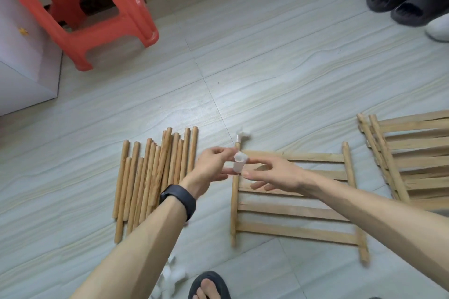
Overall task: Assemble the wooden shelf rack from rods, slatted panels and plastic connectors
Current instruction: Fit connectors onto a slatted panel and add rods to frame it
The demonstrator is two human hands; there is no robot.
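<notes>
Both hands (243, 170) around white connector (239, 165), long axis upright, open end up.

bare forearms, black wristband (179, 200) on left wrist, dark sandal (211, 285)

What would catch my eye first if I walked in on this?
Probably the two bare hands in the middle, the left hand and right hand together holding a small white plastic connector above a wooden slatted panel on the floor. Left of them lies a bundle of wooden rods, and a bright red stool stands behind.
</notes>
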